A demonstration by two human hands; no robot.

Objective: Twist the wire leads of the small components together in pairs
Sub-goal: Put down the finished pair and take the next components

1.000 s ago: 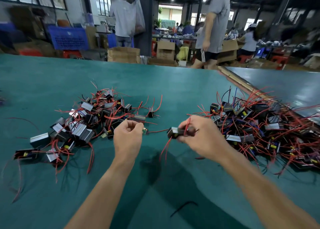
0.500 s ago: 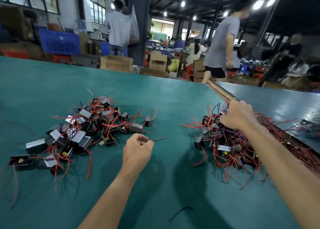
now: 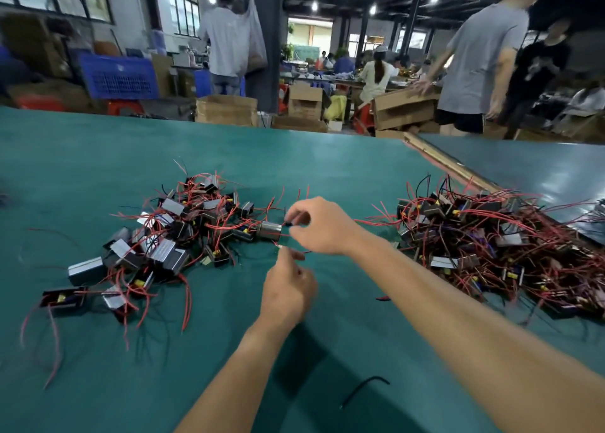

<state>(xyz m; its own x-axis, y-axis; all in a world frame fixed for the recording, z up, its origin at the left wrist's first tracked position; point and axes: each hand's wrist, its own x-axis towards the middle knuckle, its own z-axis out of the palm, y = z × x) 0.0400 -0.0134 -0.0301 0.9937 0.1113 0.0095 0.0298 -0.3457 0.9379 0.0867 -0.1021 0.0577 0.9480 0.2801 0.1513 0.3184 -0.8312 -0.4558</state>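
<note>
Green covering lines the surface (image 3: 98, 157), which carries two heaps of small box-shaped components with red and black leads. The left pile (image 3: 170, 236) is looser, with several leads trailing free. The right pile (image 3: 491, 246) is denser and heavily tangled. Judged from the task, one heap is stock and the other finished work; which is which cannot be confirmed from this view.

Both hands work in the gap between the heaps, at the near edge of the left pile. The right hand (image 3: 322, 226) has thumb and forefinger closed in a pinch on a dark piece (image 3: 289, 223) just beside a metal-cased component (image 3: 269, 230). The left hand (image 3: 288, 292) sits just below it, fingers (image 3: 289, 255) curled and pinching a red lead (image 3: 304, 252) that runs toward the right hand. Holding the two ends close together this way suits rolling one lead round another.

Not established: whether the dark piece is a component body or a bundle of lead ends, whether the red lead belongs to it, and whether any twist is formed. The contact points are small and blurred. The right pile runs out of frame. A loose black wire (image 3: 363, 388) and a red scrap (image 3: 382, 298) lie apart on the near surface.
</note>
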